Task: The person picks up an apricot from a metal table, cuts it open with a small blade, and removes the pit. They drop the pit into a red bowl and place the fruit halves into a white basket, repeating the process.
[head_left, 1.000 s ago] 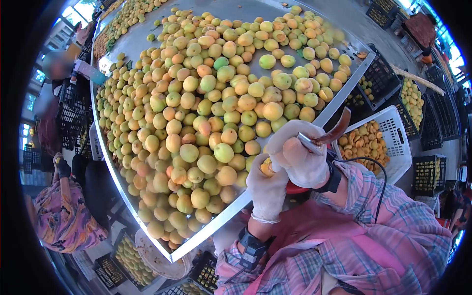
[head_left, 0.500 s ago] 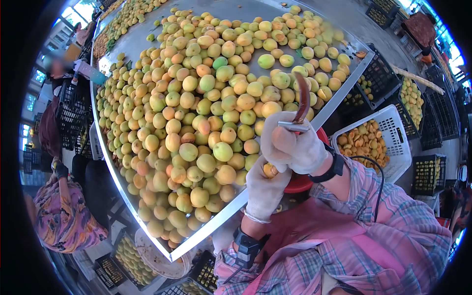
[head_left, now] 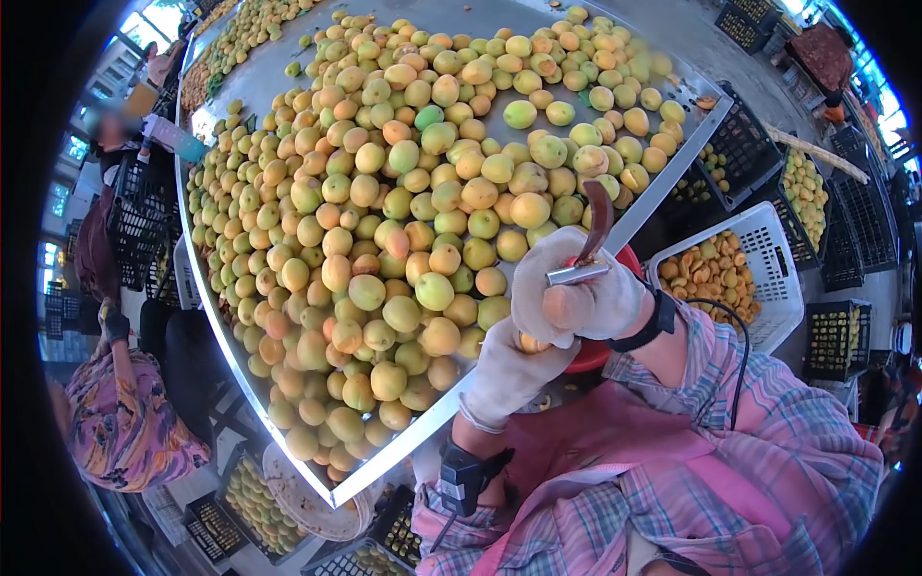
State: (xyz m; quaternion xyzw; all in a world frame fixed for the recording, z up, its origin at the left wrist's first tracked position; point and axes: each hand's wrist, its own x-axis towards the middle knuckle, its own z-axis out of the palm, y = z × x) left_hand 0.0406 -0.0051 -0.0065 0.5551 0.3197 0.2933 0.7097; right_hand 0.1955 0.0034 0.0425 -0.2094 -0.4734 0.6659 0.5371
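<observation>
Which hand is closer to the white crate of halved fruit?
Right. The right hand, gripping the knife, is just left of the white crate; the left hand, holding an apricot, sits lower and farther left.

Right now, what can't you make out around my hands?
Head view:
small orange apricot: mostly buried between white-gloved left hand and white-gloved right hand.
curved brown knife: handle hidden inside the right fist.
red round plastic bowl: largely covered by right wrist.

Steel table (head_left: 259, 91) (heaped apricots (head_left: 413, 221))
</observation>
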